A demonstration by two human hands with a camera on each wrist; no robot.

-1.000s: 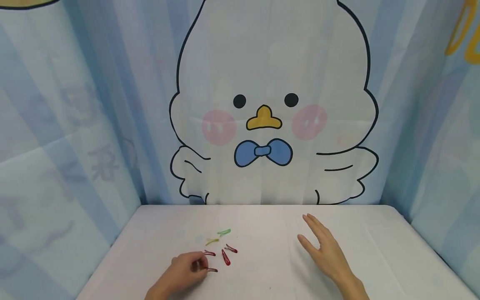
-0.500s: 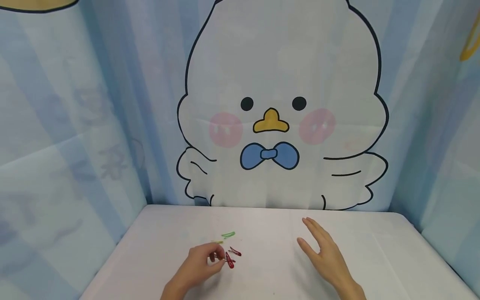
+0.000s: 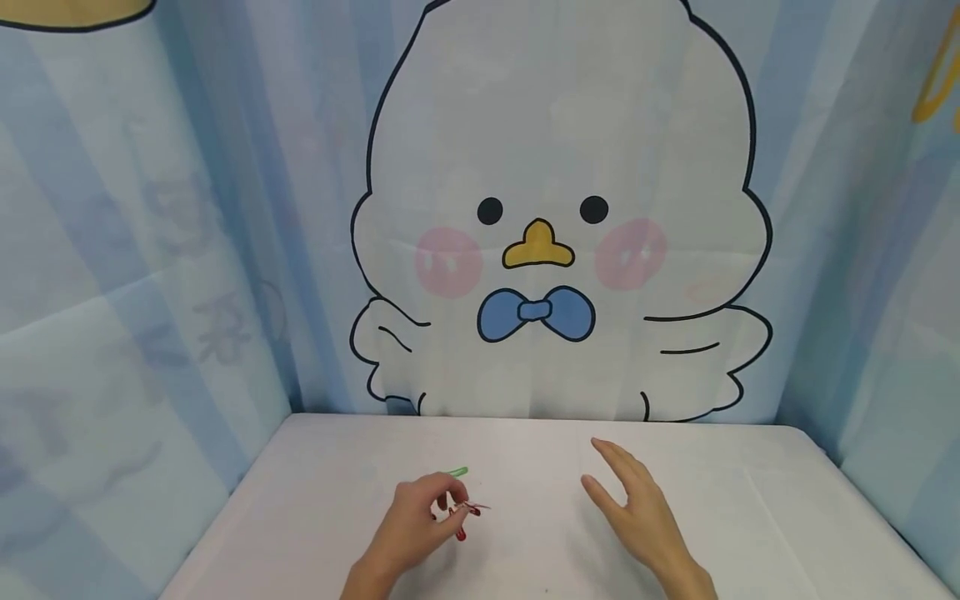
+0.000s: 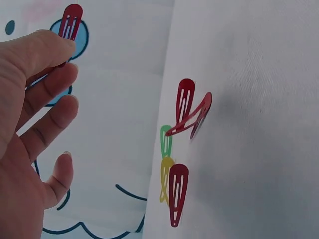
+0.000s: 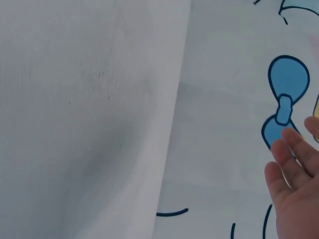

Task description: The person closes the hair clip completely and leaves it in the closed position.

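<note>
My left hand [image 3: 420,521] pinches a red hair clip [image 4: 72,19] between thumb and index finger, lifted above the table; its other fingers are loosely bent. In the left wrist view three more red hair clips lie on the table: an upper one [image 4: 185,97], one bent open [image 4: 203,110] beside it, and a lower one [image 4: 178,191]. A green hair clip [image 4: 166,139] and a yellow hair clip [image 4: 165,174] lie between them. The left hand hides part of this group in the head view. Over the table at right, my right hand [image 3: 641,512] holds nothing, its fingers extended.
The white table [image 3: 750,517] runs back to a fabric curtain [image 3: 675,150] printed with a cartoon chick. More curtain hangs along the left and right sides.
My left hand has picked up one red hair clip from the left of the group and carried it up and rightward. The right hand has shifted only slightly.
</note>
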